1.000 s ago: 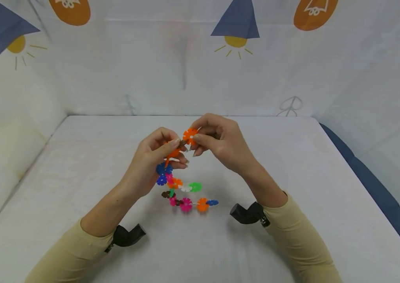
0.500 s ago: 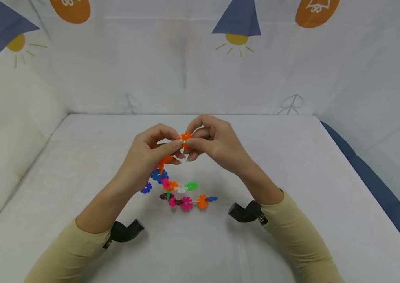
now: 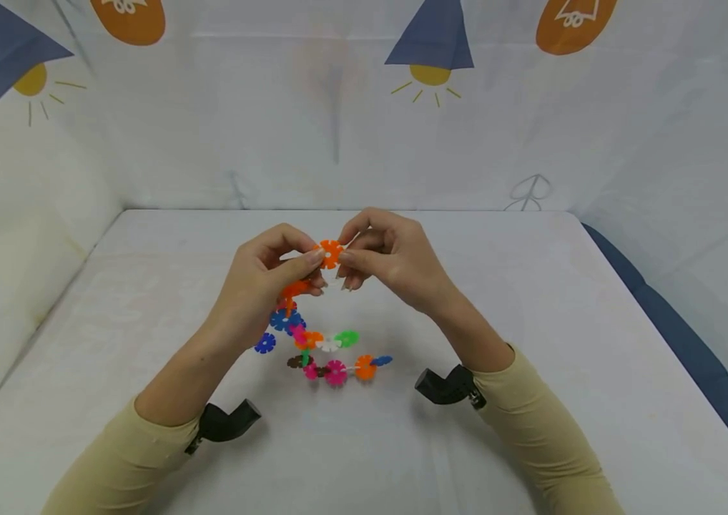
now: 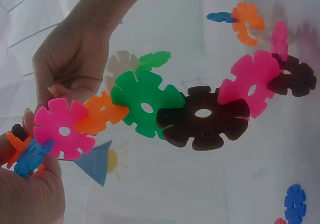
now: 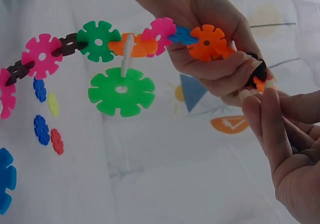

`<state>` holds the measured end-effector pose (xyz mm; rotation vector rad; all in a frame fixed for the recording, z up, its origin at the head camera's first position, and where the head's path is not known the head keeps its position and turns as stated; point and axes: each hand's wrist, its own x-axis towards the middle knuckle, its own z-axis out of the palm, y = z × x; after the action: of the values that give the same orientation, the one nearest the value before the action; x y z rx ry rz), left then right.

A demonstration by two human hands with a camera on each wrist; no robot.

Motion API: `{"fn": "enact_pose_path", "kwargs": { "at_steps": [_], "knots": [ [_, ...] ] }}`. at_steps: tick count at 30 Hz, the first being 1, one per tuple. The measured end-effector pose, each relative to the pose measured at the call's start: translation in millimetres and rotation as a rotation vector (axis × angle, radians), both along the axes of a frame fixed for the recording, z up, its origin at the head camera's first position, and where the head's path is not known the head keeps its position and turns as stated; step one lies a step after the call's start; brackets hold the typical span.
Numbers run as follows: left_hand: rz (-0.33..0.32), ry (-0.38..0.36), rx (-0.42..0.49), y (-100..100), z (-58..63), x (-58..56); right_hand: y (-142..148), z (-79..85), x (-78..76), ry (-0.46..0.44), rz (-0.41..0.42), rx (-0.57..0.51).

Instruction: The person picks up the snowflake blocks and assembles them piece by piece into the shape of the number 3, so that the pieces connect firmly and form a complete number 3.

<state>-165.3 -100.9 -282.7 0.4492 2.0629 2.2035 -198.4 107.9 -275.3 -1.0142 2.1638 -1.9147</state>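
Observation:
My left hand pinches the upper end of a chain of interlocking plastic flower discs, at a dark brown disc. Thumb and fingers of my right hand pinch an orange flower disc, whose other edge meets the left fingertips. Below the left hand the chain hangs in a curve, with a pink disc, a green disc and a large-looking brown disc. A white and light green branch sticks off it. At the far end are an orange disc and a blue disc.
Loose discs lie on the white table: a blue one beside the left forearm, plus a yellow one and a red one. Printed white cloth rises behind the table. Black wrist cameras project from both sleeves.
The right hand has brought the orange disc leftward to the left fingertips, against the brown disc. The left hand has shifted slightly left with the chain, and a loose blue disc shows beside its wrist.

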Motion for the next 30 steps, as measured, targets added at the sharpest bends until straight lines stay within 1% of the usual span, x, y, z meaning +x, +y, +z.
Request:
{"fn": "enact_pose_path", "kwargs": {
  "at_steps": [4, 6, 8, 11, 15, 18, 20, 23, 27, 30],
  "knots": [
    [-0.008, -0.009, 0.041, -3, 1.1, -0.3, 2, -4.8, -8.1, -0.003, 0.026, -0.002],
    [-0.016, -0.021, 0.062, -5, 1.9, -0.2, 2, -9.8, -14.4, -0.022, 0.035, 0.018],
    [-0.027, -0.032, 0.079, -6, 2.6, 0.4, 2, -16.9, -21.4, -0.048, 0.04, 0.064],
    [-0.043, -0.058, 0.098, -7, 2.8, 1.6, 0, -31.1, -30.5, -0.109, 0.058, 0.167],
    [-0.06, -0.089, 0.116, -6, 2.5, 2.3, -5, -53.4, -38.2, -0.191, 0.086, 0.344],
    [-0.074, -0.088, 0.119, -6, 3.1, 2.0, -10, -67.9, -40.4, -0.208, 0.112, 0.492],
    [-0.081, -0.077, 0.118, -7, 4.2, 1.7, -14, -75.8, -41.0, -0.195, 0.137, 0.591],
    [-0.082, -0.068, 0.128, -9, 6.6, 1.6, -23, -87.9, -41.9, -0.158, 0.2, 0.721],
    [-0.075, -0.061, 0.13, -15, 8.2, 3.9, -38, -101.5, -41.6, -0.054, 0.256, 0.851],
    [-0.092, -0.062, 0.116, -20, 7.3, 7.2, -46, -105.5, -38.8, 0.027, 0.252, 0.918]
  ]
}}
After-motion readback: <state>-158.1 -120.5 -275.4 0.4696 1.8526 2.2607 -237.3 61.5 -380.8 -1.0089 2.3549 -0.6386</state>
